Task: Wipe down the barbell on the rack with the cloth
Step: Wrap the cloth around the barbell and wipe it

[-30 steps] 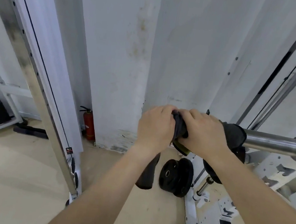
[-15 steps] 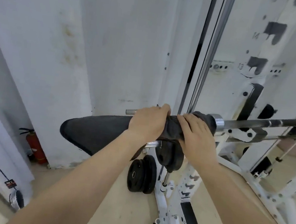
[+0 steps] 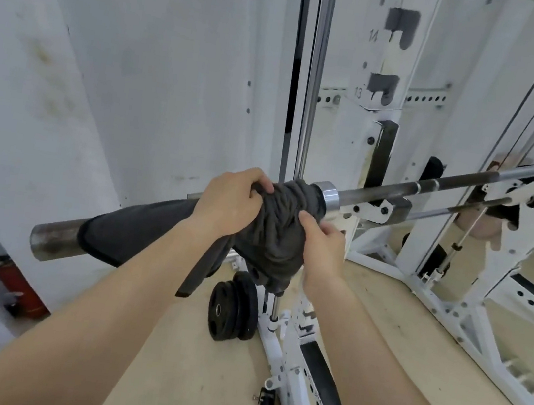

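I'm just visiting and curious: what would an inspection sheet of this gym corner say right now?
Surface: beige floor, bare in patches.
Job's things: barbell resting on the white rack; dark cloth bunched around the bar's thick end next to the collar.
Clutter: black weight plates standing on the floor; red fire extinguisher by the wall.
Grips: left hand and right hand both closed on the cloth.
Cables: thin dark cables run along the rack uprights.
Surroundings: stained white wall.
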{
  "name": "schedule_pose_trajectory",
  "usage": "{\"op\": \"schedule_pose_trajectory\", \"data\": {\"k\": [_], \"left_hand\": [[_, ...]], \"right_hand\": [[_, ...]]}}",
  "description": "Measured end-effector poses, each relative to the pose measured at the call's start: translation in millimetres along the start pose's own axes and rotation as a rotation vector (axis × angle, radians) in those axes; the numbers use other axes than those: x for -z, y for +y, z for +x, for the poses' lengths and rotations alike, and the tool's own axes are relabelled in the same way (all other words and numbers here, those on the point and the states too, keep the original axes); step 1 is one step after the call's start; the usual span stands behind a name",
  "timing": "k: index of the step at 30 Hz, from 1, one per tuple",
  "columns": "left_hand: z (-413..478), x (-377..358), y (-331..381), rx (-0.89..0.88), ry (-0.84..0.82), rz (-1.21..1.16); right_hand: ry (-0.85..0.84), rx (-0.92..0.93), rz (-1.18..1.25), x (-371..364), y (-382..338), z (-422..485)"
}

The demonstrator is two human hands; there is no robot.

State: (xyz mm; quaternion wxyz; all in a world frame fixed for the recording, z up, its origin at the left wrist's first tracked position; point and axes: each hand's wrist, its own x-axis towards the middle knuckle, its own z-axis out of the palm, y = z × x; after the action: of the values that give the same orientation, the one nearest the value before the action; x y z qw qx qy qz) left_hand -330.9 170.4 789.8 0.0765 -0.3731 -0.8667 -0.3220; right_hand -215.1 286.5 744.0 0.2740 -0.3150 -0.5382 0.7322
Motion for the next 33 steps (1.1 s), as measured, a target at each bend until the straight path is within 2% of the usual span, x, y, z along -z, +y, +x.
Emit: {"op": "schedule_pose_trajectory", "data": {"k": [2, 4, 7, 9, 12, 13, 14, 15, 17, 18, 20, 23, 25, 29, 31, 33], "left_hand": [[-2, -1, 3, -0.011, 0.006, 0.012], [-5, -2, 7, -0.059, -0.015, 0.086], [-8, -8, 12, -0.154, -0.047, 0.214], [-5, -14, 15, -0.192, -0.041, 0.237], [3, -25, 23, -0.156, -0.028, 0.329], [5, -29, 24, -0.111, -0.026, 0.384], [6, -31, 26, -0.059, -0.016, 0.440], [7, -32, 26, -0.007, -0.007, 0.474], [9, -29, 25, 0.073, -0.018, 0.481], [10, -27, 23, 0.102, -0.053, 0.480], [11, -20, 20, 0.155, -0.132, 0.479], [5, -18, 16, 0.137, -0.100, 0.549], [-1, -29, 8, 0.043, 0.024, 0.610], [-7, -47, -1, -0.099, 0.236, 0.707], [-5, -41, 1, -0.085, 0.192, 0.695], [4, -34, 5, -0.033, 0.014, 0.631]], "right_hand": [[-0.033, 0.100, 0.043, -1, -15, -4], [-0.017, 0.295, 0.053, 3, -37, 0], [0.153, 0.550, -0.082, 15, -78, 21], [0.211, 0.558, -0.360, 27, -92, 41], [0.218, 0.410, -1.065, 44, -75, 58], [0.245, 0.452, -1.159, 47, -67, 58], [0.252, 0.573, -1.180, 48, -60, 57], [0.189, 0.731, -1.202, 48, -55, 56], [-0.092, 0.936, -1.373, 44, -49, 61], [-0.216, 0.965, -1.461, 41, -49, 66], [-0.353, 0.960, -1.576, 32, -55, 80], [-0.493, 0.931, -1.678, 15, -71, 98], [-0.583, 0.925, -1.717, 4, -77, 108], [-0.779, 0.792, -1.793, -18, -88, 120], [-0.808, 0.791, -1.792, -19, -89, 122], [-0.713, 0.970, -1.740, -8, -77, 124]]}}
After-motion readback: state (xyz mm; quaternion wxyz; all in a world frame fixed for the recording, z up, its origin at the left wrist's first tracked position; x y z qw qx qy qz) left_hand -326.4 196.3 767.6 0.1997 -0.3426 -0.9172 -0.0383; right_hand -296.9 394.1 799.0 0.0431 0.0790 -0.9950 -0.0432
